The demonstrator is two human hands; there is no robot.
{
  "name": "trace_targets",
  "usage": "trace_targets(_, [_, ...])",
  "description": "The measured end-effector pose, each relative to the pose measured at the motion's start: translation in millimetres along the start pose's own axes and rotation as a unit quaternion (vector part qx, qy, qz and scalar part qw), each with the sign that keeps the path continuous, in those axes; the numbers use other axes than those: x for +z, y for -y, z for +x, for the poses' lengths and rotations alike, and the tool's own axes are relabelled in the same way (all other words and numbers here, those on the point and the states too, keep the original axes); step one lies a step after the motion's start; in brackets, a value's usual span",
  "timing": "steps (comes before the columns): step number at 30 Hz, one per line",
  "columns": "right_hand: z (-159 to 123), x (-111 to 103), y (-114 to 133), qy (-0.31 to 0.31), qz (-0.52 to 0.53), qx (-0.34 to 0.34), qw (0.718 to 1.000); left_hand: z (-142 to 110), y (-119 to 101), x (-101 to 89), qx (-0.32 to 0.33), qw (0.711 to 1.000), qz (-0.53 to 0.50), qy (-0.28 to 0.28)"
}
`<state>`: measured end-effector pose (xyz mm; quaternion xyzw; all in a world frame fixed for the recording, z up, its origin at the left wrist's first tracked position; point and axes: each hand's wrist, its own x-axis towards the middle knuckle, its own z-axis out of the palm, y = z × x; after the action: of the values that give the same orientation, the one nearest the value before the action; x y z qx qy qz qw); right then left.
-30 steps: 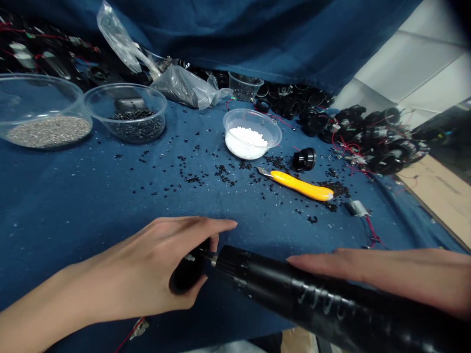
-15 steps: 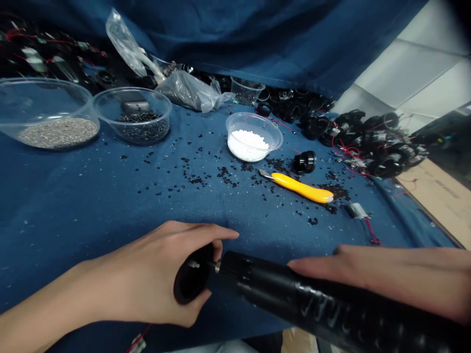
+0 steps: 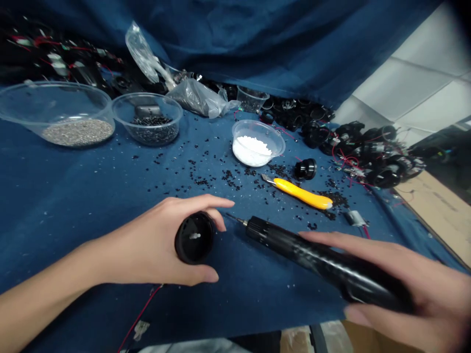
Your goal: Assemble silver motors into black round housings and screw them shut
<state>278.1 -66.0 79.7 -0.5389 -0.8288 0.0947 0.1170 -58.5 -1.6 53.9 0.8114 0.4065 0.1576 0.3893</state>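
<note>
My left hand point(image 3: 154, 245) is wrapped round a round black part point(image 3: 194, 238) with a small metal piece at the centre of its open face; a thin red wire point(image 3: 140, 316) trails from under the hand. My right hand point(image 3: 401, 274) grips a long black electric screwdriver point(image 3: 324, 262). Its bit tip point(image 3: 232, 217) points left and sits a short way to the right of the black part, apart from it. Both rest low over the blue cloth point(image 3: 73, 196).
Clear bowls hold grey grains point(image 3: 75, 131), black screws point(image 3: 154, 127) and white pellets point(image 3: 253, 149). A yellow utility knife point(image 3: 300, 192), a loose black part point(image 3: 306, 169), scattered black screws point(image 3: 228, 176), plastic bags point(image 3: 198, 95) and a heap of wired black parts point(image 3: 371, 147) lie beyond.
The screwdriver bit has come out of the black part and drawn back to the right. My left hand has turned the part's open face toward the camera. The view shifted slightly.
</note>
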Motion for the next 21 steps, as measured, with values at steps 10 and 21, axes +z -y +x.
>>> trace_targets(10, [31.7, 26.8, 4.3, 0.083, 0.020, -0.038, 0.996, 3.5, 4.9, 14.2, -0.027, 0.957, -0.277, 0.089])
trace_targets(21, [61.0, 33.9, -62.9, -0.007, -0.063, 0.031, 0.998, 2.6, -6.7, 17.0, -0.040, 0.968, -0.243, 0.051])
